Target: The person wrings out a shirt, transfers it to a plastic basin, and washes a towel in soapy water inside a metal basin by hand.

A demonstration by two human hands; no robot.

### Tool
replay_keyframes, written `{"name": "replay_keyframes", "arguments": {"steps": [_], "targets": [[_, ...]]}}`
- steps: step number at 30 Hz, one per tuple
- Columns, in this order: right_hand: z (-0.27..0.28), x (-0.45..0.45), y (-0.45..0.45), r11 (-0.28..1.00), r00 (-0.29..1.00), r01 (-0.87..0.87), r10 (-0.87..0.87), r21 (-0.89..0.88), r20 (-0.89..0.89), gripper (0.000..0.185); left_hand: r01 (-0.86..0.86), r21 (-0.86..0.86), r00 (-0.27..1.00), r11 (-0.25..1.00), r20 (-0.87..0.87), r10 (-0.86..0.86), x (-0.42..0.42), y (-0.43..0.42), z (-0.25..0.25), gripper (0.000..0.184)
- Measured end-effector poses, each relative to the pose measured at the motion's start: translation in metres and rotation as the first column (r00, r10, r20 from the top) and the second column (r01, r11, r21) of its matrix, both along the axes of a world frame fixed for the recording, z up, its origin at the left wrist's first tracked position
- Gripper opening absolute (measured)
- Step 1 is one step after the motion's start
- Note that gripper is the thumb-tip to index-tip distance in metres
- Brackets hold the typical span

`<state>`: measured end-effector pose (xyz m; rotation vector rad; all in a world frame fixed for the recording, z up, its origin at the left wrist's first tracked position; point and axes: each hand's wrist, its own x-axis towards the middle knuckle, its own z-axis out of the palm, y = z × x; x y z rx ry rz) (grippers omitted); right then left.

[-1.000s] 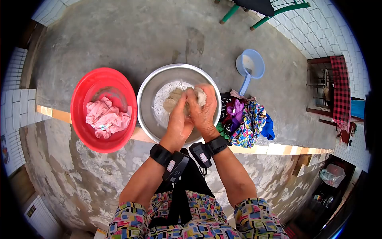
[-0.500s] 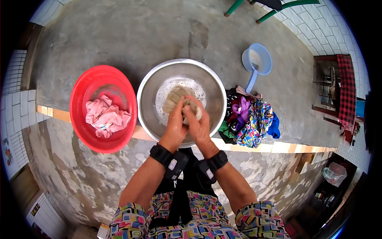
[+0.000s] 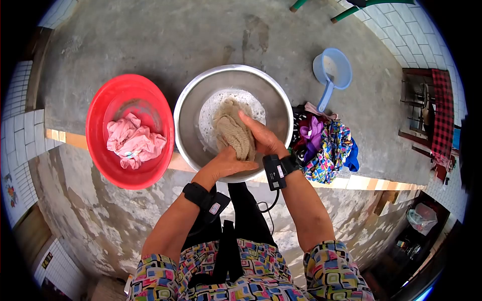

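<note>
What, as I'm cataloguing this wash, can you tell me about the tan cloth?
The tan cloth looks like textured fabric, crumpled into an elongated bundle. It lies over white suds in the metal bowl; whether it touches them is unclear. The left grip holds its lower end, the right grip its right side. Its underside is hidden.

A bunched beige cloth (image 3: 234, 131) is held over white suds (image 3: 206, 120).

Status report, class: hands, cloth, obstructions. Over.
Left hand, right hand: both on tan cloth. Suds in metal basin. Nothing visibly in the way.
</note>
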<state>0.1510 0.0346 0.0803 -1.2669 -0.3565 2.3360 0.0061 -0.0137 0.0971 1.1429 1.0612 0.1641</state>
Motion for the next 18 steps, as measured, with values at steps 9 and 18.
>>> {"name": "replay_keyframes", "arguments": {"steps": [9,18], "targets": [[0.006,-0.064,-0.067,0.509,0.594,-0.391,-0.497,0.767,0.633,0.039,-0.368,-0.770,0.432,0.521,0.354,0.829,-0.009,0.020,-0.019,0.084],[0.013,-0.078,-0.076,0.453,0.682,-0.221,-0.561,0.864,0.469,0.046,-0.584,-0.760,0.379,0.284,0.054,0.924,-0.005,0.026,0.011,0.051]]}}
